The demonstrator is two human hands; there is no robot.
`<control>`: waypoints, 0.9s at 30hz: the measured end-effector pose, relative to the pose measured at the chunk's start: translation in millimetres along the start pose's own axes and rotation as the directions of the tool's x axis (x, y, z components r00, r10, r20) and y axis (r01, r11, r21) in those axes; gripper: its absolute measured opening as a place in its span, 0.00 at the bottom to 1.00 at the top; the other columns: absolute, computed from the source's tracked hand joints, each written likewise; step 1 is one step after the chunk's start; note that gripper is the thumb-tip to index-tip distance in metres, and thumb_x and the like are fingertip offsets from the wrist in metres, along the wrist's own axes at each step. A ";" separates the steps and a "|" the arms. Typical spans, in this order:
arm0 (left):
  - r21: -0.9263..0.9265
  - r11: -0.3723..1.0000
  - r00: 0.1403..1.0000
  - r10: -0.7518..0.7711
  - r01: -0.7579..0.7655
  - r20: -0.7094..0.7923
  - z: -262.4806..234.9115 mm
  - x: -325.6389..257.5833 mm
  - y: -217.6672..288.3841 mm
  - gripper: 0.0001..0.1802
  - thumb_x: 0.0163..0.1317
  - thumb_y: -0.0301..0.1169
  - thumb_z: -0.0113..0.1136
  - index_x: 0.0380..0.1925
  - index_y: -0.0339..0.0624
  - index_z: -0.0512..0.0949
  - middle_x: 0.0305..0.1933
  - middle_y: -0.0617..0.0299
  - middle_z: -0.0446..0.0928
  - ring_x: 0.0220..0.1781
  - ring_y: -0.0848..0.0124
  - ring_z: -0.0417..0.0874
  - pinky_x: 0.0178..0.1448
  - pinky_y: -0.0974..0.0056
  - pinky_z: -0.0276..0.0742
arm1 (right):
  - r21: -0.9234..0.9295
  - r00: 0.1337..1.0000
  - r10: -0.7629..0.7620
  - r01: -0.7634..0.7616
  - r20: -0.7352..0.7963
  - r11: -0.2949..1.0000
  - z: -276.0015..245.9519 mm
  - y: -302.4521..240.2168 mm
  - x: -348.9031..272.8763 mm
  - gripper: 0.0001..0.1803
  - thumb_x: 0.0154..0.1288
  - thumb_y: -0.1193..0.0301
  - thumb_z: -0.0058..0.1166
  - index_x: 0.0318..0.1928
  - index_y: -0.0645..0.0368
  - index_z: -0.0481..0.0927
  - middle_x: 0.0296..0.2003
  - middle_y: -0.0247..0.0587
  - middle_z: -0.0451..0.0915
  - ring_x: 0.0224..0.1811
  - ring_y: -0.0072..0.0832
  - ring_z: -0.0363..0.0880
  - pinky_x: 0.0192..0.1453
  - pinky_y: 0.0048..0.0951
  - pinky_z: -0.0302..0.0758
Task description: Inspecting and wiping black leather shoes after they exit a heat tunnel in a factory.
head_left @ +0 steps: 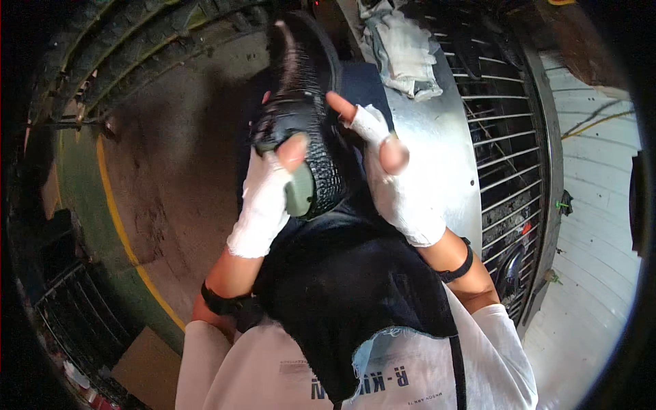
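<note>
A black shoe (287, 113) with a crinkled, textured upper lies over my lap, toe pointing away from me. A pale green block, which looks like a shoe last (299, 191), fills its opening at the heel end. My left hand (270, 181), in a white fingerless glove, is closed around the shoe's left side with the thumb over the opening; its other fingers are mostly hidden. To the right of the shoe is my right hand (393, 167), gloved the same way. Its index finger stretches toward the shoe's side and its blurred thumb stands apart. Whether that fingertip touches the shoe, I cannot tell.
A metal surface (444, 150) lies to my right, with crumpled white cloths (403, 51) at its far end. Beyond it runs a barred metal rack (506, 143). Dark curved racks (137, 41) stand at the far left. A cardboard piece (152, 369) is at lower left.
</note>
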State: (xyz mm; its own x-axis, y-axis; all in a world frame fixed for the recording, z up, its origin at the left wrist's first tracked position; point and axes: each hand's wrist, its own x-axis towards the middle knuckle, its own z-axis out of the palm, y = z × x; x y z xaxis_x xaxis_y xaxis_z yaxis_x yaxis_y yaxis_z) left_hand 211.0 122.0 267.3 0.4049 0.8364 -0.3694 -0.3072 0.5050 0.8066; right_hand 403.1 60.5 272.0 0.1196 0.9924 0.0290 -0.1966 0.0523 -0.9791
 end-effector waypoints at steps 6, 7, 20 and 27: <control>-0.276 0.958 0.957 0.150 -0.078 0.250 46.1 -19.6 33.1 0.51 0.59 0.57 0.69 0.69 0.24 0.70 0.67 0.44 0.79 0.66 0.56 0.84 0.74 0.54 0.79 | -0.126 0.976 -0.122 0.100 -0.182 0.987 30.4 -14.7 -0.7 0.30 0.83 0.55 0.53 0.72 0.64 0.77 0.62 0.48 0.80 0.61 0.33 0.80 0.70 0.29 0.70; -0.236 0.963 0.941 0.194 -0.129 0.278 45.3 -25.0 33.8 0.50 0.60 0.55 0.69 0.71 0.26 0.69 0.69 0.44 0.78 0.67 0.56 0.83 0.75 0.53 0.77 | -0.265 0.966 -0.158 0.101 -0.202 0.959 34.2 -25.4 -6.7 0.27 0.84 0.56 0.52 0.69 0.65 0.80 0.62 0.50 0.80 0.59 0.35 0.81 0.69 0.30 0.71; 0.560 0.505 0.747 0.339 -0.657 0.571 60.5 -15.5 48.8 0.64 0.66 0.84 0.35 0.80 0.36 0.66 0.78 0.45 0.65 0.77 0.56 0.64 0.75 0.55 0.63 | -0.026 0.980 0.045 -0.051 -0.195 0.998 -42.1 -89.5 -16.3 0.49 0.71 0.49 0.67 0.81 0.60 0.62 0.75 0.46 0.71 0.76 0.34 0.69 0.80 0.31 0.63; 0.528 0.813 0.834 -0.100 -0.246 0.543 47.0 51.6 -19.9 0.24 0.83 0.41 0.53 0.66 0.34 0.80 0.49 0.60 0.85 0.46 0.75 0.82 0.54 0.68 0.78 | 0.242 0.816 0.188 -0.060 -0.546 0.968 -222.0 -43.6 -134.2 0.25 0.73 0.68 0.63 0.66 0.63 0.79 0.53 0.39 0.86 0.55 0.26 0.84 0.65 0.30 0.79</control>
State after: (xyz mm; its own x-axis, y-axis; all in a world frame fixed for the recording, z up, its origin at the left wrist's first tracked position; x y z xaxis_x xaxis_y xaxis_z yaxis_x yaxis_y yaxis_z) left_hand 278.5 145.1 253.9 0.8362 0.5307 -0.1383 0.1050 0.0927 0.9901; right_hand 611.7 -99.7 266.1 0.5922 0.7592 -0.2701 -0.4335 0.0177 -0.9010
